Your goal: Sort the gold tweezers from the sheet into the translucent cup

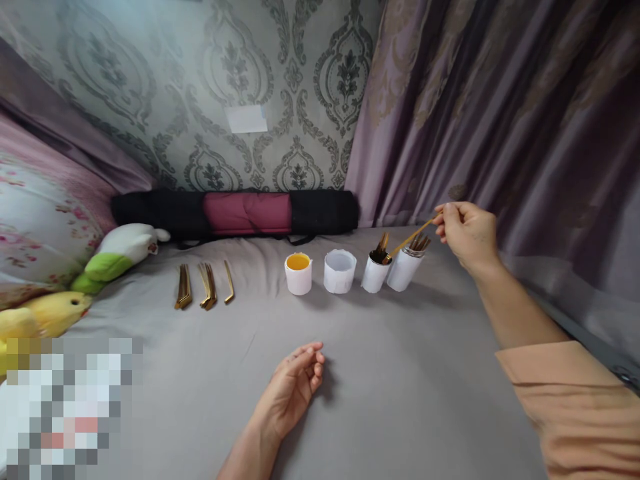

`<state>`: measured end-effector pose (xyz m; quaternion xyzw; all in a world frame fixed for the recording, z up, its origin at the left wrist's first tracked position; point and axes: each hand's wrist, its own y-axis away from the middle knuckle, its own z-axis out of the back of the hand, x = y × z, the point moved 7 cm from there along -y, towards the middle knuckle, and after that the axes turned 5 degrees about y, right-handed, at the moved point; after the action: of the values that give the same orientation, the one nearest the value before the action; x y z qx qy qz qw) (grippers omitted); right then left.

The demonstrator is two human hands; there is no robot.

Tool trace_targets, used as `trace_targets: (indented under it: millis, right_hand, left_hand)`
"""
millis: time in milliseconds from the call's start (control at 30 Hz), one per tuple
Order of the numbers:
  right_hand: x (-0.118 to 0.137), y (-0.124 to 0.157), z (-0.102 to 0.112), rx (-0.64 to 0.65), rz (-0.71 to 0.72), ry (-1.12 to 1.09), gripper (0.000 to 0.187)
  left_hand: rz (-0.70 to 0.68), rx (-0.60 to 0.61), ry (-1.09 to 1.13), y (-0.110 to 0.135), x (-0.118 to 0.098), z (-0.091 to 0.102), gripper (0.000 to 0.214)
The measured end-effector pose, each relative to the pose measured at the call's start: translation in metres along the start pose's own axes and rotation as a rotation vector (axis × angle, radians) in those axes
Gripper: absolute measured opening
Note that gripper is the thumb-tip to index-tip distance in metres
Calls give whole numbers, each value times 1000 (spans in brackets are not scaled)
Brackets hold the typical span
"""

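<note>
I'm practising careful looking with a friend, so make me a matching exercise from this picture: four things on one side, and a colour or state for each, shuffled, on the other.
Things:
1. Right hand
2. Left hand
3. Leftmost white cup
4. Long bag by the wall

Colours and states:
A. Black with a maroon middle
B. Holding nothing, fingers loosely curled
C. Pinching a thin gold-coloured stick
D. Orange-yellow inside

Right pairs: 1-C, 2-B, 3-D, 4-A

Grey sheet point(400, 373) under four cups point(340, 277)
</note>
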<state>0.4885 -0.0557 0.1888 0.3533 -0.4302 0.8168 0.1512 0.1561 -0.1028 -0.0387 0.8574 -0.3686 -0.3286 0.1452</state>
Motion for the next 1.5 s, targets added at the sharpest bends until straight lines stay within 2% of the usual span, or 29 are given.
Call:
trace_targets:
  millis: [233, 667, 900, 1300, 1500]
  right_hand:
    - [6, 1, -13, 44, 57, 38, 27]
    - [7, 16, -62, 291, 145, 153, 24]
    - [4, 21, -79, 379, 157, 254, 23]
    - [-6, 27, -97, 425, 198, 334, 25]
    - [-6, 27, -99, 428, 184, 356, 25]
  left_hand:
    - [-2, 5, -6, 0, 0, -1, 21]
    - [-3, -2, -9, 0, -1, -1, 21]
    - [-6, 16, -11, -1, 0, 0, 22]
    - [-5, 15, -16, -2, -1, -1, 24]
    - [-3, 16, -18, -2, 0, 1, 25]
